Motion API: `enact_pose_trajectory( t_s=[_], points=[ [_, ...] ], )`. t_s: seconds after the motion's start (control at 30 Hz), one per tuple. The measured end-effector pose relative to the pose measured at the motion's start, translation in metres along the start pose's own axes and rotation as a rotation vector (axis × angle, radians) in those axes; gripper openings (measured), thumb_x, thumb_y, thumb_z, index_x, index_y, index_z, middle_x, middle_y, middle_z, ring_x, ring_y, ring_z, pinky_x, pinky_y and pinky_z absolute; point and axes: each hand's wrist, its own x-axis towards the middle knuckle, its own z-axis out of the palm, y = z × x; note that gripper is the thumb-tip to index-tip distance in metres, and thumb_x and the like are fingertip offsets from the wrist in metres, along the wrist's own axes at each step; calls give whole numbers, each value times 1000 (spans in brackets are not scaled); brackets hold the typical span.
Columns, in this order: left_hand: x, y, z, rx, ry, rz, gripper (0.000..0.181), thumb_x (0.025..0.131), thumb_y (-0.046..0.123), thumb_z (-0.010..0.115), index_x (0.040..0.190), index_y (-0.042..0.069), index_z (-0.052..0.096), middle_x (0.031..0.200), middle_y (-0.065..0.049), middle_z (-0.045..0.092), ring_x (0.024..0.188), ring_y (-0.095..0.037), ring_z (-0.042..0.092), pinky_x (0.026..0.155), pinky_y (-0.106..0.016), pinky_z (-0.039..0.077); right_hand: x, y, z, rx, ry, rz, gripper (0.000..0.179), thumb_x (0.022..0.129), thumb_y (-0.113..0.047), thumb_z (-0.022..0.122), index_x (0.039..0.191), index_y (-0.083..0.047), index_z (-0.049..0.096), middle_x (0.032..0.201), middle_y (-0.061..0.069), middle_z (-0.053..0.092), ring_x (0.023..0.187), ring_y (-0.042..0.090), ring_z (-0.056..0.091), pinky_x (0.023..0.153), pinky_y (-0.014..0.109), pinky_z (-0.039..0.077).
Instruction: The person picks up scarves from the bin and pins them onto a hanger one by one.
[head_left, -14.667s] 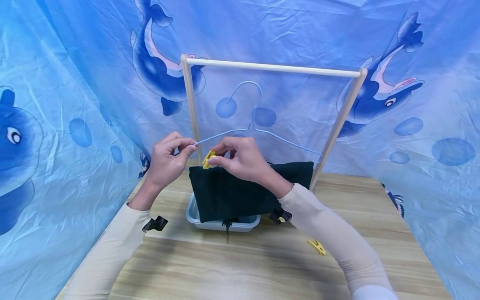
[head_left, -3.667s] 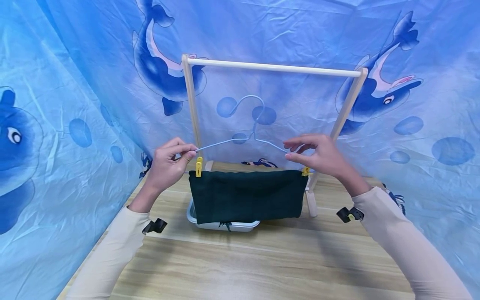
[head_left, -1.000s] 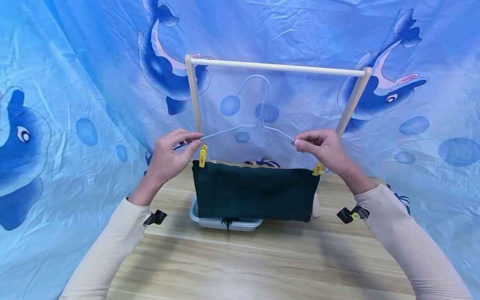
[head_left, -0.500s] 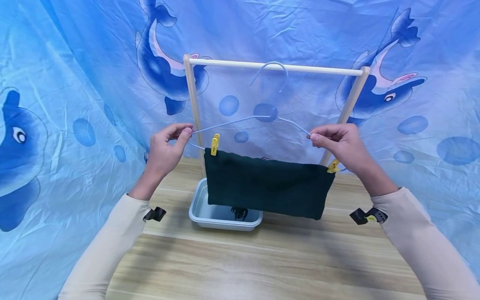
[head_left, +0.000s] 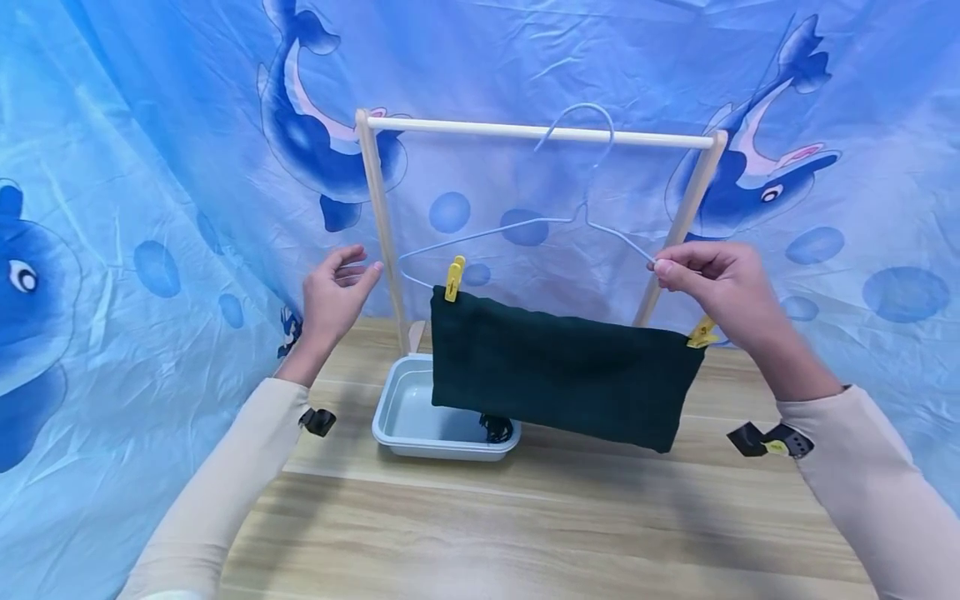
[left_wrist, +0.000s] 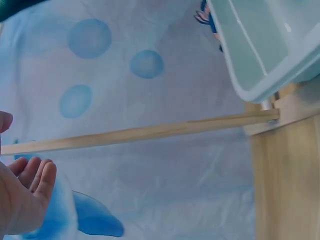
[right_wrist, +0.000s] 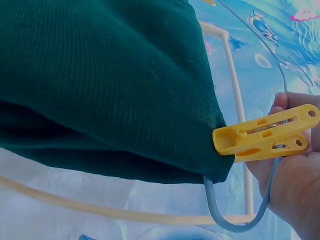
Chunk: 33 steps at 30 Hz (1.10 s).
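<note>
My right hand (head_left: 720,279) pinches the right shoulder of a light-blue wire clothes hanger (head_left: 498,229). Folded over its lower bar hangs a dark green ribbed cloth (head_left: 555,358), tilted down to the right. One yellow clothespin (head_left: 454,279) clips its left corner; another yellow clothespin (right_wrist: 265,132) clips the right corner beside my right palm. The hook overlaps the rack's white rail (head_left: 480,129) in the head view; whether they touch, I cannot tell. My left hand (head_left: 335,292) is off the hanger, left of the rack's post, fingers loose, holding nothing.
A pale blue basin (head_left: 386,417) stands on the wooden table (head_left: 465,525) below the cloth's left part. Dark fringe (head_left: 497,427) shows at the basin's right side. The rack's wooden posts (head_left: 384,225) rise behind, before a blue dolphin-printed curtain (head_left: 165,142).
Both yellow clothespins now clip the cloth to the hanger. Over the last second the hanger rose and moved right, its hook reaching rail height. My left hand let go of it.
</note>
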Motion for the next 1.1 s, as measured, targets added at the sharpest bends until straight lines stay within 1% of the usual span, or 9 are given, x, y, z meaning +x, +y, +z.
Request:
enact_pose_trajectory(
  t_s=[0.13, 0.2, 0.3, 0.43, 0.57, 0.67, 0.8, 0.97, 1.1],
  points=[
    [4, -15, 10, 8, -17, -46, 63, 91, 44, 77, 138, 5, 62, 134, -16, 66, 119, -33, 66, 100, -43, 52, -3, -5, -7, -97, 42, 20, 15, 100, -6, 65, 105, 2, 77, 90, -9, 75, 82, 8, 68, 78, 14, 53],
    [4, -21, 14, 23, -24, -47, 68, 90, 48, 77, 139, 5, 60, 135, -16, 65, 120, -32, 65, 101, -45, 52, -4, -6, -10, -146, 65, 26, 16, 100, -8, 66, 106, 3, 76, 88, -10, 74, 82, 9, 67, 78, 14, 52],
    [6, -27, 20, 41, -33, -42, 72, 89, 53, 76, 140, 6, 59, 136, -15, 65, 121, -30, 65, 101, -46, 52, -4, -6, -15, -183, 90, 31, 18, 100, -10, 66, 107, 4, 75, 86, -11, 73, 83, 10, 66, 78, 14, 52],
    [10, -34, 26, 49, -28, -26, 70, 89, 50, 76, 139, 4, 60, 134, -16, 65, 120, -33, 65, 101, -48, 51, -3, -3, -23, -212, 109, 51, 19, 100, -12, 67, 108, 2, 76, 88, -11, 73, 85, 11, 64, 79, 14, 51],
    [15, -39, 32, 44, -35, -14, 67, 90, 46, 77, 139, 4, 60, 133, -16, 66, 119, -33, 66, 99, -50, 52, -1, -1, -30, -227, 127, 65, 20, 100, -13, 67, 110, 3, 75, 89, -11, 72, 86, 12, 62, 79, 14, 50],
    [18, -40, 37, 48, -39, -9, 66, 90, 46, 77, 139, 5, 60, 132, -16, 67, 117, -31, 67, 97, -49, 53, 2, 1, -35, -226, 140, 79, 20, 100, -12, 67, 111, 3, 74, 88, -11, 72, 87, 12, 62, 80, 13, 49],
    [22, -40, 42, 59, -27, -3, 64, 89, 45, 79, 137, 5, 62, 127, -17, 69, 112, -30, 69, 93, -45, 56, 5, 4, -41, -215, 158, 105, 20, 100, -13, 66, 112, 1, 75, 89, -11, 71, 89, 12, 60, 81, 12, 48],
    [27, -41, 47, 68, -7, -4, 60, 90, 40, 79, 134, 2, 63, 119, -19, 71, 105, -30, 71, 88, -42, 58, 9, 9, -47, -230, 187, 139, 22, 101, -18, 66, 113, -2, 76, 89, -12, 70, 90, 12, 60, 81, 13, 47],
    [30, -43, 50, 81, 18, -6, 53, 92, 33, 78, 130, 0, 64, 115, -20, 72, 101, -30, 72, 84, -35, 59, 14, 13, -50, -242, 211, 178, 24, 101, -24, 67, 114, -6, 76, 90, -13, 70, 91, 12, 60, 81, 12, 48]
  ],
)
